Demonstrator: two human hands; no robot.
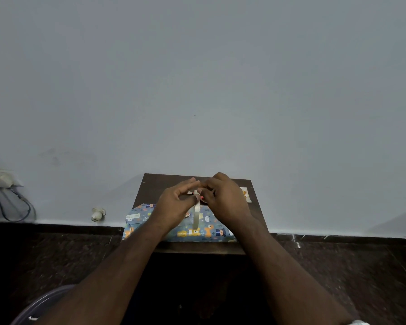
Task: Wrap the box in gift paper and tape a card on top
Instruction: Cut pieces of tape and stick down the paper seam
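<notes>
Both hands: worked above a small dark wooden table (150, 184), meeting over the far edge of the parcel.
Box: a flat rectangular box wrapped in blue gift paper printed with cartoon animals (174, 233) lay along the table's 6 o'clock edge, its left end overhanging the tabletop.
Tape strip: a pale, translucent strip of tape (196, 218) ran from the fingers down across the top of the wrapped box toward 6 o'clock.
Left hand (175, 205): thumb and forefinger were curled together near the strip's upper end; whether they pinched the tape itself I could not tell.
Right hand (223, 200): fingers were curled round something small at the strip's top, probably the tape roll, though it was mostly hidden.
Card: a small white card with an orange picture (245, 194) lay on the table at 2 o'clock from the box, partly behind the right hand, not yet on the parcel.
Step in hand: it looked like pulling and tearing off a length of tape.
Doing it well: the strip wanted keeping taut and straight, clear of itself, and torn cleanly.
Risk: slack tape could curl and stick to the paper crookedly, tearing the print if lifted again.
</notes>
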